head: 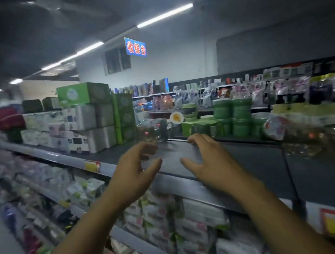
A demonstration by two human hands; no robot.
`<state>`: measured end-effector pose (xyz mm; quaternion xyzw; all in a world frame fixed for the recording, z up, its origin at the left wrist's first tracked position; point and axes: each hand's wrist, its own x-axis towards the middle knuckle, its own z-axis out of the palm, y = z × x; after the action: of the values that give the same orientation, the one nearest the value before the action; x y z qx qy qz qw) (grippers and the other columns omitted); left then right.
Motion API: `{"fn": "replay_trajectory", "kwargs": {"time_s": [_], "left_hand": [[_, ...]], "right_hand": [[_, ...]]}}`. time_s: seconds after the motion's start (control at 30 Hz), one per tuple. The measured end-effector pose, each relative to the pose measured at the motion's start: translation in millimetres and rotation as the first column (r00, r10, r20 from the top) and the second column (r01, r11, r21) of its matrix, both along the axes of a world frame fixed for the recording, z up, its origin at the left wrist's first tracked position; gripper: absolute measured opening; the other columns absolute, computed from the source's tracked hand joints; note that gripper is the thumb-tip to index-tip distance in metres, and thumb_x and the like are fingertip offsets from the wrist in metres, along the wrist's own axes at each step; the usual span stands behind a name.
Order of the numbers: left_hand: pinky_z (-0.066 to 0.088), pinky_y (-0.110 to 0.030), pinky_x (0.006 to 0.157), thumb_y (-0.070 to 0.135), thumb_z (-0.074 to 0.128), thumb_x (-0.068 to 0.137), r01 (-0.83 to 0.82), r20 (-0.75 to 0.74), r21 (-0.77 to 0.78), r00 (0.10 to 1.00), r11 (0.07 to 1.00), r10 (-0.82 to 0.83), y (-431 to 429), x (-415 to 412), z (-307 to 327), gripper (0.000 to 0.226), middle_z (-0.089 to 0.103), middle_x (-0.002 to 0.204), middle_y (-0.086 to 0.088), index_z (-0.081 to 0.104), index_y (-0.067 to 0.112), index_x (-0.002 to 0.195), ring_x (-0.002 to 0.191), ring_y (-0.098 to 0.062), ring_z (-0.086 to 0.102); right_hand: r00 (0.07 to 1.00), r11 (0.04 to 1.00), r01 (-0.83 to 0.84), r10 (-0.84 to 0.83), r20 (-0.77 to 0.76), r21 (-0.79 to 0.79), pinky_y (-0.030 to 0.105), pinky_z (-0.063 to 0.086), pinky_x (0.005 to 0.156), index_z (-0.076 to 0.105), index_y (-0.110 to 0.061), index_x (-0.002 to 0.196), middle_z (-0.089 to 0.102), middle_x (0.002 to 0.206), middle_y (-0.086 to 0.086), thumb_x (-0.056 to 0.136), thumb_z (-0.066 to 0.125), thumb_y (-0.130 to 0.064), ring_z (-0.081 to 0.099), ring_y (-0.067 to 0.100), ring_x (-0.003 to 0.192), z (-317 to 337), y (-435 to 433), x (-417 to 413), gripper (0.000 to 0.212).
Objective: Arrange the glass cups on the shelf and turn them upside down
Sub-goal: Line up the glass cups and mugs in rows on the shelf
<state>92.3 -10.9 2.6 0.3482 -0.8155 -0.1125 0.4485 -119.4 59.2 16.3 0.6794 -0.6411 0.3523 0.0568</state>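
Several clear glass cups (pixel 155 130) with handles and small red stickers stand close together at the back of the dark top shelf (pixel 257 165). More clear glassware (pixel 313 142), badly blurred, lies on the shelf at the right. My left hand (pixel 135 174) and my right hand (pixel 210 161) hover side by side over the shelf's front part, just in front of the cups. Their fingers are loosely curved and their thumbs point toward each other. I make out nothing held between them. The whole view is motion-blurred.
Stacked tissue boxes (pixel 85 126) fill the shelf's left side. Green bowls and containers (pixel 232 117) stand behind the cups to the right. Lower shelves hold packaged goods (pixel 170 217). A yellow price tag (pixel 92 166) sits on the shelf's front rail.
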Motion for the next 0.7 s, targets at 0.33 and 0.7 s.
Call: {"fn": "replay_trajectory", "kwargs": {"time_s": [0.33,0.7], "left_hand": [[0.048,-0.013,0.084,0.034,0.073,0.09,-0.026,0.149,0.017,0.989,1.0,0.023,-201,58,16,0.036,0.064,0.118,0.003,0.063,0.026,0.123,0.101,-0.008,0.062],[0.049,-0.032,0.1,0.063,0.068,0.084,0.234,0.32,0.116,0.911,0.965,-0.259,-356,-2,14,0.055,0.054,0.118,0.001,0.053,0.042,0.132,0.112,-0.015,0.056]], "right_hand": [[0.988,0.985,0.116,-0.1,-0.122,0.125,0.044,0.052,0.092,0.048,-0.021,0.128,0.054,0.127,0.005,0.09,0.064,-0.047,0.057,0.025,0.113,35,-168,59,0.049],[0.839,0.873,0.45,-0.485,0.247,0.186,0.029,0.043,0.078,0.055,-0.006,0.129,0.059,0.126,0.012,0.091,0.068,-0.015,0.056,0.023,0.098,53,-312,25,0.041]]}}
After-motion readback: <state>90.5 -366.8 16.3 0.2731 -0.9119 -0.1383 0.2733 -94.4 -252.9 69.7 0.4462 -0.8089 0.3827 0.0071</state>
